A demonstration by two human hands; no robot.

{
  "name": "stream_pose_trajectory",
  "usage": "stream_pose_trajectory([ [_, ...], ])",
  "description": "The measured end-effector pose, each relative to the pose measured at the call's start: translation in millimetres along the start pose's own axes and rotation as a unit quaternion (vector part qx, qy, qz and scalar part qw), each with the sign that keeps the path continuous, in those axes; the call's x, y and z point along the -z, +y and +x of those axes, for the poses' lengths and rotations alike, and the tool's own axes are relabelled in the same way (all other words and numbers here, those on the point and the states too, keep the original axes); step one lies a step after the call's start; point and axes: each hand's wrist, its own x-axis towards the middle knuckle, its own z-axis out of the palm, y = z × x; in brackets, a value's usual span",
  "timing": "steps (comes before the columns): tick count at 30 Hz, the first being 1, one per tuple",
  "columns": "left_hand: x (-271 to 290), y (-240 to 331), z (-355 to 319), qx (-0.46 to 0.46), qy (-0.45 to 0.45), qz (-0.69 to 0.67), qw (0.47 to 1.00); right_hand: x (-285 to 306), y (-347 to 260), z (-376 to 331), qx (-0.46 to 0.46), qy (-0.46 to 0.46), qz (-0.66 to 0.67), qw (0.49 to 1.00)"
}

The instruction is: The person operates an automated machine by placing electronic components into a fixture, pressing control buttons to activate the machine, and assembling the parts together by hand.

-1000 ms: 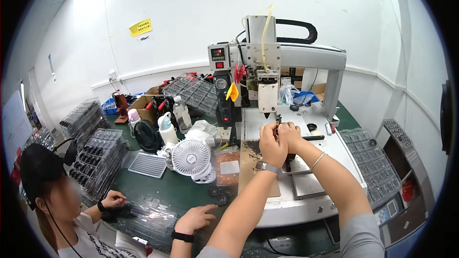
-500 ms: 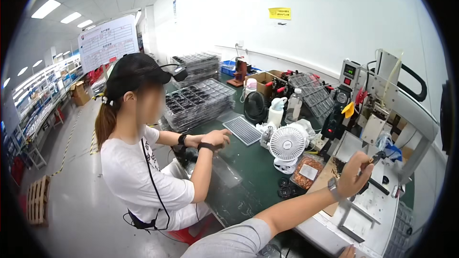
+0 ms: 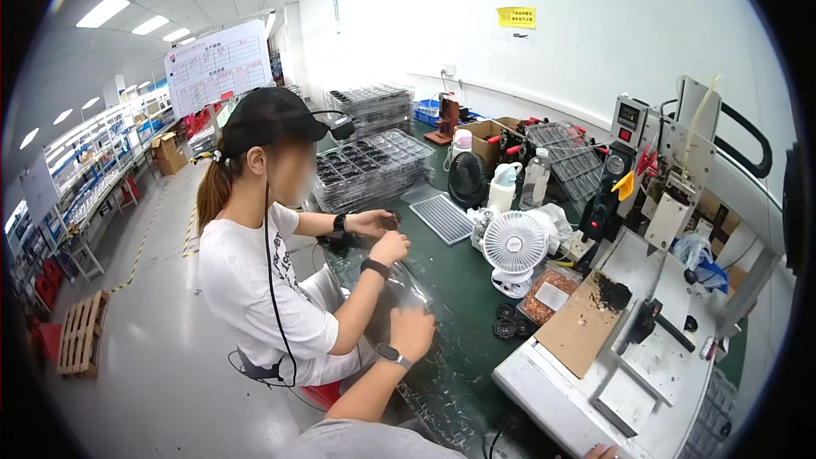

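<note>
Here's the left hand [image 3: 411, 334], to the near left of the white fan [image 3: 514, 242], fingers blurred, can't tell if gripping; just beyond them, left of the fan, lies clear plastic [image 3: 414, 291], long axis unclear, contact uncertain. The right hand [image 3: 602, 452], near right of the fan, is farther off, mostly cropped, grip unreadable.

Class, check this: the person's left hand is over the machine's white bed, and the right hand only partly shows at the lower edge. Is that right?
Not quite: the head view shows the left hand over the green table, not the white bed. The right hand does only partly show at the lower edge.
</note>
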Motion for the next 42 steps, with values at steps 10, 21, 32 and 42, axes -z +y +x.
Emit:
stream_pose_trajectory([
  [10, 84.7, 114.8, 46.4, -0.231, 0.033, -0.293, 0.927, -29.6, -2.8, -6.8, 0.007, 0.138, 0.009, 0.99],
  [21, 117.4, 346.6, 93.8, -0.491, 0.011, -0.49, 0.72, -35.7, -6.3, -10.8, -0.038, 0.149, 0.1, 0.983],
  [32, 54.4, 339.4, 127.3, -0.344, 0.162, -0.399, 0.835, -50.5, -10.1, -24.0, -0.066, 0.084, 0.069, 0.992],
  [42, 15.0, 312.0, 159.9, -0.24, -0.212, -0.127, 0.939, -48.3, -12.7, -18.9, -0.071, 0.104, 0.062, 0.99],
])
